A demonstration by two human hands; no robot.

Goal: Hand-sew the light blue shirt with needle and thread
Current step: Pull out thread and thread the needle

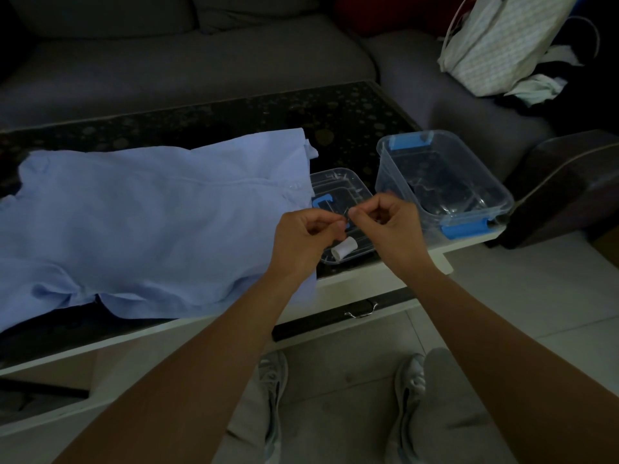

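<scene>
The light blue shirt (150, 222) lies spread flat over the left half of the dark table (234, 118). My left hand (306, 234) and my right hand (388, 222) are held close together just above the shirt's right edge, fingertips almost touching. Each hand pinches something very thin between thumb and forefinger; a fine needle or thread shows faintly between them, too small to tell which hand has which. A white thread spool (344, 248) lies below the hands in a clear lid.
The clear lid (338, 182) with a blue clip lies right of the shirt. A clear plastic box (445, 182) with blue latches stands at the table's right end. Grey sofa behind, a white bag (495, 45) on it. My shoes are on the floor below.
</scene>
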